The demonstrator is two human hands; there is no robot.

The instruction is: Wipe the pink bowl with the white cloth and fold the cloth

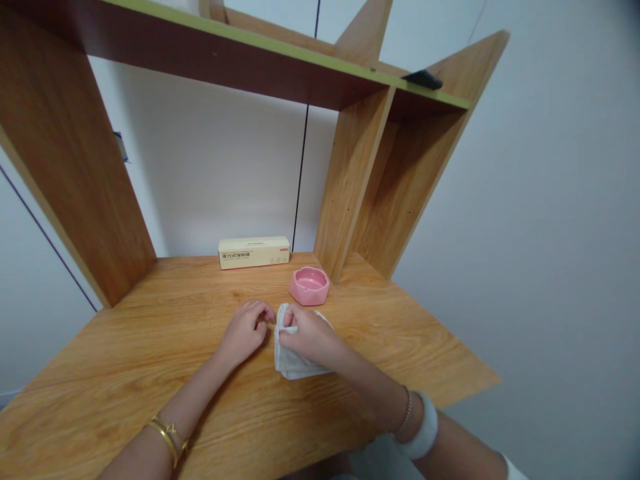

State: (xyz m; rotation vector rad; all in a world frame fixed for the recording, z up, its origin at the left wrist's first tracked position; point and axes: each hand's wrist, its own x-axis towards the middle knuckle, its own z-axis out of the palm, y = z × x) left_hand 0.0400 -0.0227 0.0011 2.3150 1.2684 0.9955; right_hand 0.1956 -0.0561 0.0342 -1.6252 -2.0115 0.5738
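Note:
A folded pale grey-white cloth (300,365) lies on the wooden desk in front of me. My right hand (313,333) is over it, with thumb and fingers closed on its upper left edge. Part of the cloth is hidden under that hand and wrist. Just left of the cloth, my left hand (249,328) rests low with its fingers curled in. A small yellowish bit shows by its fingertips, too small to name. Right behind the cloth stands a pink faceted ashtray (310,293).
A long cream cling film box (255,255) lies at the back of the desk (200,293). Wooden side panels and an upright divider (353,180) hold up a shelf (240,63) overhead. A dark flat object (424,79) sticks out over the shelf's edge at right.

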